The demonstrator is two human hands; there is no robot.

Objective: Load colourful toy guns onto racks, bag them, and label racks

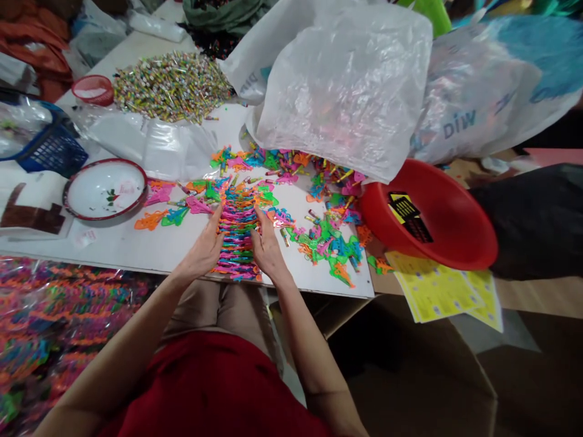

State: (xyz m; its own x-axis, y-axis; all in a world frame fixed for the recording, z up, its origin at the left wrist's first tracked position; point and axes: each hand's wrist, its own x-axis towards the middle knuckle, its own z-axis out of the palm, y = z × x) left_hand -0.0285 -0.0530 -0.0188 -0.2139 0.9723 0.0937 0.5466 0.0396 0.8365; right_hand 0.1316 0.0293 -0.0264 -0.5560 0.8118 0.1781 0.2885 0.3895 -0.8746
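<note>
A row of thin plastic toy pieces (237, 233) in pink, orange, green and blue lies stacked in a neat column near the table's front edge. Along its left side rests my left hand (206, 244), fingers stretched forward and thumb at the stack. My right hand (268, 246) flanks the other side, its fingers also straight and touching the pieces. The hands' inner sides face each other across the column. Loose toy pieces (325, 237) are scattered to the right, with small striped tubes among them. More loose pieces (175, 212) lie to the left.
A white enamel dish (91, 203) with a red rim sits left. Behind are a heap of small tubes (168, 82), a red basket (84, 91) and a large white plastic bag (346, 79). A red basin (469, 224) and yellow printed sheets (428, 291) are right. Bagged toys (73, 321) fill the lower left.
</note>
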